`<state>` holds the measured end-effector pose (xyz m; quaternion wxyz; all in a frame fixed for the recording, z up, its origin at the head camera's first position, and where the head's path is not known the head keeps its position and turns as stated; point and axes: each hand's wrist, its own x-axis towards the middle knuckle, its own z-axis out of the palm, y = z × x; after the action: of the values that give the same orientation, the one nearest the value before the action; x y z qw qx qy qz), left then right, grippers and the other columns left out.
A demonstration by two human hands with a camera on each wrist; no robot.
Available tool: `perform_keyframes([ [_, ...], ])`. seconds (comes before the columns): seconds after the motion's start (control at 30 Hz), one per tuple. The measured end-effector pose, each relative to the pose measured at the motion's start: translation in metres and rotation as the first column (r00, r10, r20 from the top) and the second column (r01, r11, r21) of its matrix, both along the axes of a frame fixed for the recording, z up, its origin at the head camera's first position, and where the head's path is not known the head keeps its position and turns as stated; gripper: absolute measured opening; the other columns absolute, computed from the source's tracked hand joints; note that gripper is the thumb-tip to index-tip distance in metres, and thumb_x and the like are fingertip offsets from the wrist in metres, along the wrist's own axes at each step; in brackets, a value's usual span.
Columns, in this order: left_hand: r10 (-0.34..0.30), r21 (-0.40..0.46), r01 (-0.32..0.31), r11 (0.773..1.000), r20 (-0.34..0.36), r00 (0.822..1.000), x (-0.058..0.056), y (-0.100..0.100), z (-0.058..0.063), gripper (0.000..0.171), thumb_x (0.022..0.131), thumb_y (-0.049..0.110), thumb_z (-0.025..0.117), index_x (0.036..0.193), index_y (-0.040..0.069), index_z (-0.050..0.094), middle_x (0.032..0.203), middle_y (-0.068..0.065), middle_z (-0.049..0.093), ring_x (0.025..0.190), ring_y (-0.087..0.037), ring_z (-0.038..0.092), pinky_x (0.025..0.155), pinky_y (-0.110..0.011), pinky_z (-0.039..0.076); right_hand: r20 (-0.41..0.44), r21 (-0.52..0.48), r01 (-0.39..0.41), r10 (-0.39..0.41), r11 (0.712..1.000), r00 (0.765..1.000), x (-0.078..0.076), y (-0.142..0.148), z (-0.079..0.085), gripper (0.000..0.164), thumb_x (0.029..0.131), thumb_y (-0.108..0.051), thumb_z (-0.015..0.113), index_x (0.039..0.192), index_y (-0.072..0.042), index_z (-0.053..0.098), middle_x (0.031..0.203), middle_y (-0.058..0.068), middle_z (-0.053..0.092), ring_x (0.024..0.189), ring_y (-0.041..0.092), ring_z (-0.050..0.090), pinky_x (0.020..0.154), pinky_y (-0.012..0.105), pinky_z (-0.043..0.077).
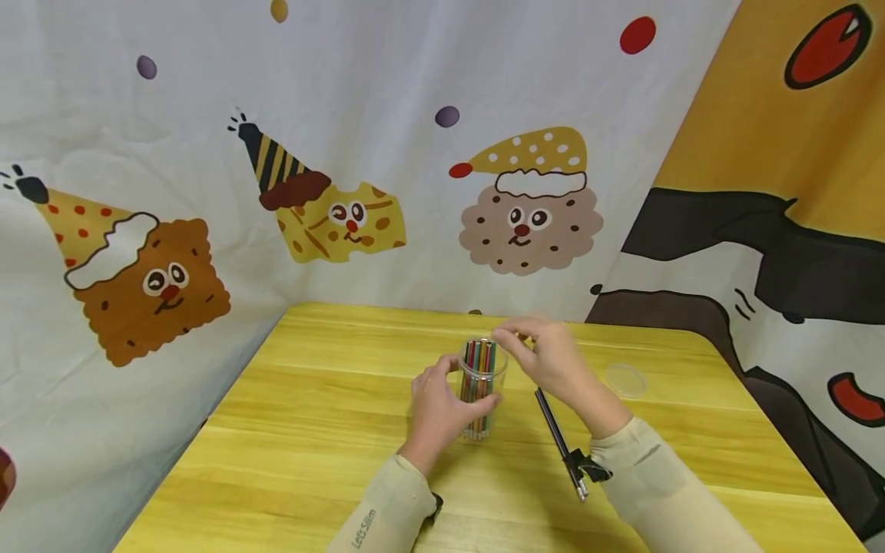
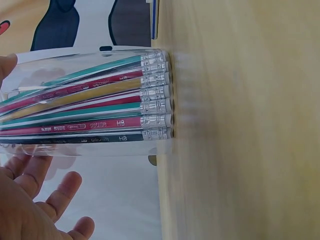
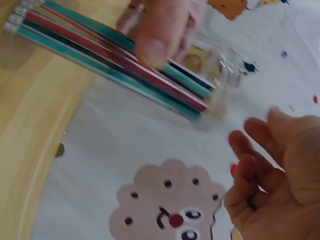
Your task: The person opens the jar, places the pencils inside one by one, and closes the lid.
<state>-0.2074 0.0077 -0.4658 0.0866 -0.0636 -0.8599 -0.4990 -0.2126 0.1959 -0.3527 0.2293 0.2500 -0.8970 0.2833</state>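
Clear plastic forms the jar, full of pencils, upright on the table; the left hand curves thumb and fingers round it, the right hand hovering beside its rim, fingers loosely bent.

- Before me hangs a whitish, lightly creased fabric backdrop with coloured dots.
- It shows me a square biscuit, a cheese wedge and a round biscuit, all hatted.
- To my right, an orange-and-black print.
- Below me, a yellow wood-grain tabletop.
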Motion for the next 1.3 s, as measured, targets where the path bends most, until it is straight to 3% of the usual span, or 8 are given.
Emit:
perform_keyframes([
  [0.1, 0.0, -0.015, 0.0, 1.0, -0.002, 1.0, -0.001, 0.001, 0.0, 0.082, 0.073, 0.06, 0.094, 0.138, 0.022, 0.062, 0.135, -0.001, 0.07, 0.137, -0.037, 0.053, 0.114, -0.064, 0.043, -0.072, -0.074, 0.045, -0.05, 0.996, 0.996, 0.001, 0.019, -0.001, 0.009, 0.1, -0.013, 0.075, 0.096, -0.009, 0.082, 0.084, 0.003, 0.076, 0.071, 0.013, 0.061, 0.063, 0.029, 0.054],
  [0.23, 0.006, -0.022, -0.006, 1.0, -0.002, 1.0, -0.001, 0.002, 0.001, 0.081, 0.072, 0.06, 0.095, 0.137, 0.022, 0.063, 0.135, 0.001, 0.071, 0.136, -0.037, 0.053, 0.114, -0.064, 0.043, 0.112, -0.043, 0.154, -0.148, 0.987, 0.983, 0.004, 0.054, -0.018, 0.018, 0.105, -0.023, 0.071, 0.103, -0.009, 0.082, 0.08, 0.002, 0.073, 0.066, 0.011, 0.057, 0.057, 0.027, 0.048],
  [0.4, 0.025, -0.017, -0.025, 1.0, 0.01, 1.0, -0.001, 0.002, 0.001, 0.081, 0.072, 0.057, 0.096, 0.137, 0.023, 0.063, 0.135, 0.001, 0.07, 0.136, -0.037, 0.052, 0.112, -0.065, 0.046, 0.431, 0.163, 0.211, -0.262, 0.964, 0.863, 0.002, 0.094, -0.064, 0.028, 0.105, -0.03, 0.07, 0.116, -0.005, 0.077, 0.103, 0.009, 0.079, 0.086, 0.019, 0.071, 0.071, 0.037, 0.06],
  [0.47, 0.033, -0.015, -0.033, 0.999, 0.019, 0.999, -0.001, 0.002, 0.001, 0.081, 0.071, 0.057, 0.097, 0.137, 0.023, 0.063, 0.135, 0.002, 0.07, 0.136, -0.037, 0.052, 0.111, -0.065, 0.046, 0.506, 0.212, 0.194, -0.278, 0.958, 0.817, 0.0, 0.101, -0.084, 0.025, 0.104, -0.027, 0.072, 0.113, -0.004, 0.076, 0.103, 0.008, 0.078, 0.088, 0.019, 0.071, 0.073, 0.039, 0.06],
  [0.57, 0.04, -0.009, -0.04, 0.999, 0.018, 0.999, 0.0, 0.001, 0.001, 0.081, 0.071, 0.057, 0.097, 0.137, 0.022, 0.064, 0.134, 0.001, 0.07, 0.136, -0.037, 0.052, 0.112, -0.066, 0.046, 0.556, 0.221, 0.186, -0.28, 0.957, 0.782, -0.005, 0.101, -0.108, 0.021, 0.101, -0.023, 0.075, 0.108, -0.004, 0.074, 0.1, 0.006, 0.076, 0.086, 0.018, 0.068, 0.073, 0.038, 0.059],
  [0.93, 0.033, -0.001, -0.033, 0.999, 0.007, 0.999, 0.002, 0.002, -0.002, 0.082, 0.072, 0.058, 0.096, 0.137, 0.022, 0.063, 0.135, -0.001, 0.071, 0.136, -0.037, 0.053, 0.112, -0.065, 0.046, 0.563, 0.221, 0.234, -0.319, 0.947, 0.762, -0.012, 0.094, -0.129, 0.015, 0.096, -0.019, 0.081, 0.098, -0.006, 0.073, 0.093, 0.004, 0.074, 0.079, 0.016, 0.062, 0.069, 0.033, 0.053],
  [1.07, 0.025, 0.002, -0.025, 1.0, -0.001, 1.0, 0.001, 0.002, 0.0, 0.082, 0.072, 0.059, 0.095, 0.137, 0.022, 0.063, 0.135, -0.002, 0.071, 0.135, -0.037, 0.053, 0.113, -0.065, 0.045, 0.539, 0.227, 0.249, -0.335, 0.941, 0.773, -0.012, 0.1, -0.128, 0.015, 0.095, -0.015, 0.081, 0.099, -0.004, 0.072, 0.093, 0.006, 0.074, 0.081, 0.017, 0.064, 0.07, 0.036, 0.055],
  [1.3, 0.022, 0.02, -0.022, 1.0, 0.005, 1.0, 0.002, 0.002, 0.001, 0.081, 0.072, 0.059, 0.095, 0.137, 0.022, 0.063, 0.135, -0.002, 0.071, 0.137, -0.038, 0.052, 0.113, -0.065, 0.044, 0.542, 0.366, 0.227, -0.405, 0.903, 0.736, -0.015, 0.113, -0.117, 0.024, 0.095, -0.009, 0.073, 0.115, 0.004, 0.067, 0.106, 0.019, 0.075, 0.09, 0.03, 0.071, 0.076, 0.047, 0.059],
])
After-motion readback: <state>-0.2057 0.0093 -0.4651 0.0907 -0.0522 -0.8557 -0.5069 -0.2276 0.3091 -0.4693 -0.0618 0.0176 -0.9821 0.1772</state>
